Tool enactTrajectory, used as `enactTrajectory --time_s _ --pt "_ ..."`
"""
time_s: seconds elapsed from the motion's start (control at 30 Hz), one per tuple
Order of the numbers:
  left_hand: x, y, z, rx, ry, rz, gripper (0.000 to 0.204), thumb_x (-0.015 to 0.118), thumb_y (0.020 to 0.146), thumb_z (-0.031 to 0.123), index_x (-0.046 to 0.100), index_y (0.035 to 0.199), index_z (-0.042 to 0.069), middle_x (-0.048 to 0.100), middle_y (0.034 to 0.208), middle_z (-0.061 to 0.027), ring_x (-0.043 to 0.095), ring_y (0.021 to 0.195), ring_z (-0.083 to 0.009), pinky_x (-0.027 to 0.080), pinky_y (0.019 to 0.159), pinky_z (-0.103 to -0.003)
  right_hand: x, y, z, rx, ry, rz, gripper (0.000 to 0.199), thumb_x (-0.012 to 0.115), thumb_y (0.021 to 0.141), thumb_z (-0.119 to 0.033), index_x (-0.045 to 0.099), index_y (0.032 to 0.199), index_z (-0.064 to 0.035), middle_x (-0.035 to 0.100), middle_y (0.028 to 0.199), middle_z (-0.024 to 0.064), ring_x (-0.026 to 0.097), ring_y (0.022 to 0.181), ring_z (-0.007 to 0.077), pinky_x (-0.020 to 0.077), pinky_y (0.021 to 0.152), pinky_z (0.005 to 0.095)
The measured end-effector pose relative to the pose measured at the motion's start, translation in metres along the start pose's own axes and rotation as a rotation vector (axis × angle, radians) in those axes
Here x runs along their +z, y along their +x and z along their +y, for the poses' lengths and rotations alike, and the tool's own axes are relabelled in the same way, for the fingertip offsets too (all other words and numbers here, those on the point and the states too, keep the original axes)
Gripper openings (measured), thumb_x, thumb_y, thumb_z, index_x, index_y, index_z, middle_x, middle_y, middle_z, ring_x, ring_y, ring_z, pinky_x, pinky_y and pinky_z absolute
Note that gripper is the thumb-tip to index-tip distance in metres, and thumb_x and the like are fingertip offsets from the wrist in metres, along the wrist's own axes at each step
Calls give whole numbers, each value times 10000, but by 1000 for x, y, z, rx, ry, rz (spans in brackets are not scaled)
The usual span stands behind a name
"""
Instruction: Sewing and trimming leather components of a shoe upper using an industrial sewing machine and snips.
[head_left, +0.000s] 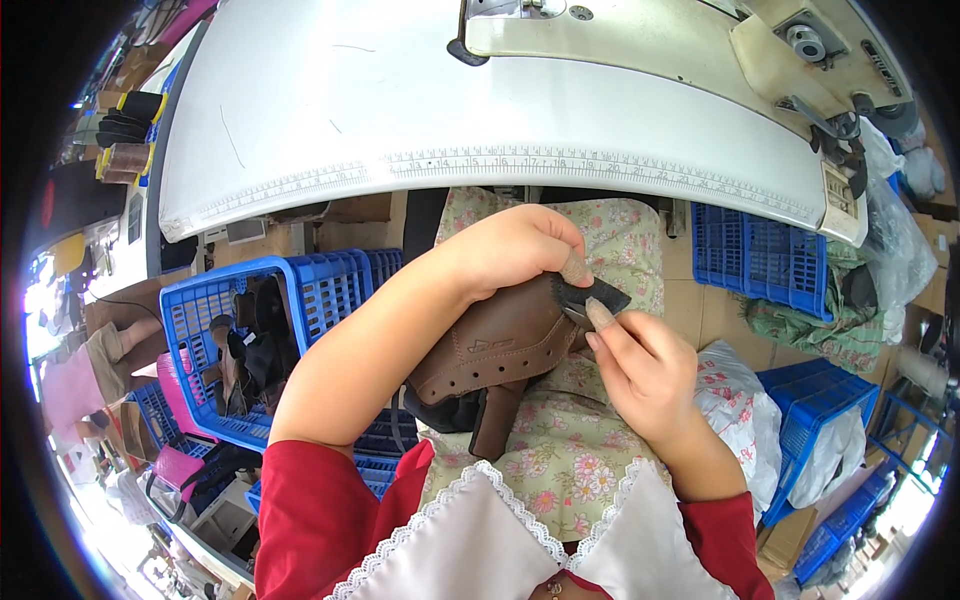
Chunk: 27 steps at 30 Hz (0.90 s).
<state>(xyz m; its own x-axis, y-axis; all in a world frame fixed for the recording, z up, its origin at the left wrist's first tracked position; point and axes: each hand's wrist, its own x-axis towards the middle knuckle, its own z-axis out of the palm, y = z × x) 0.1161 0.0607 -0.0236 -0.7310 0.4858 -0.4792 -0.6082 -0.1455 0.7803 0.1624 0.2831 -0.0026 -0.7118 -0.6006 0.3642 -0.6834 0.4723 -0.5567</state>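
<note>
Over my lap lies a brown leather piece [490,335] with stitched edges, a row of punched holes and a small embossed mark. A brown strap [497,420] hangs from its lower edge. My left hand [525,250] reaches across it from above, fingers closed on its upper right end. There a small black flap [605,294] sticks out to the right. My right hand [640,370] pinches the flap's lower edge between thumb and finger; a thin light sliver shows beside the fingertips, too small to name. Tan covers sit on fingertips of both hands.
A white sewing table [330,110] with a printed ruler edge stands ahead, a sewing machine [640,35] on it. Left, a blue crate [230,350] holds brown and black pieces. More blue crates [760,255] and white plastic bags [735,405] stand right. Thread spools [128,160] are far left.
</note>
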Motion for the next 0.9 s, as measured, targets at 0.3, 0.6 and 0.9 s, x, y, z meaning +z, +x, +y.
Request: enactTrajectory --time_s 0.3,0.6,0.9 --pt "-2 -2 3 6 25 27 102 646 753 68 695 759 -22 684 773 -89 624 773 -156 481 769 -271 7 4 0 -87 -72 30 424 708 670 35 696 1088 -36 574 853 51 556 613 194 459 526 304" --pt "-3 -2 3 -8 20 26 111 641 759 69 700 782 -23 689 802 -101 632 802 -168 486 799 -277 2 7 2 -102 -87 -25 469 700 657 26 683 1122 -35 583 876 46 567 636 192 472 535 299" --pt "1 0 1 6 32 28 69 688 756 82 664 736 21 637 725 -5 560 700 -79 436 662 -231 0 4 1 -61 -65 -6 416 707 681 28 687 1091 -39 586 879 54 590 667 200 480 551 299"
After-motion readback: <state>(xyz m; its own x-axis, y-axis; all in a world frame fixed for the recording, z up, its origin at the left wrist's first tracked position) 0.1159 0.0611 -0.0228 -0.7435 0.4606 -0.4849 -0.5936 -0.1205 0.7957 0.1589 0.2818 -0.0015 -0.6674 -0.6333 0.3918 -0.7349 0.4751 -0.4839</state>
